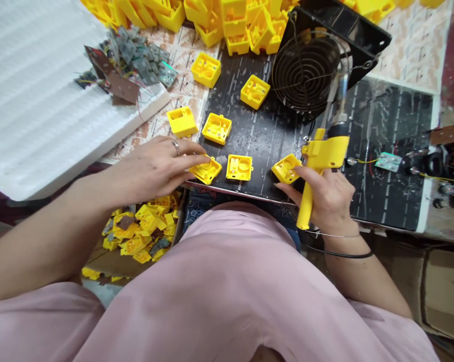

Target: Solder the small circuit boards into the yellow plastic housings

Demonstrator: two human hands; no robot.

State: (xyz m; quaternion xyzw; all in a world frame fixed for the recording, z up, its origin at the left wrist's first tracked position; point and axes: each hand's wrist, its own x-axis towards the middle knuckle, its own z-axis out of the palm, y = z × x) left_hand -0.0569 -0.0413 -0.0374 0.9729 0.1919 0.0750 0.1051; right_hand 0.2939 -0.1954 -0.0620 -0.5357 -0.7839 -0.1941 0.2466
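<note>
My left hand (157,166) has its fingers closed on the edge of a small square yellow plastic case (208,173) at the table's front edge. In my right hand (327,193) is a yellow soldering gun (327,151), its metal tip pointing away toward the fan. The thumb and a finger of that hand also touch another yellow case (286,168), tilted at the edge. Between the hands an open case (239,167) lies face up. Farther back are more cases, among them one (217,128) and another (255,91).
A black fan (312,65) with a wire grille stands at the back. Many yellow cases (234,25) are piled behind. White foam (42,100) carries a heap of circuit boards (136,60). More boards (388,161) with wires lie right. A box of yellow parts (144,226) sits below.
</note>
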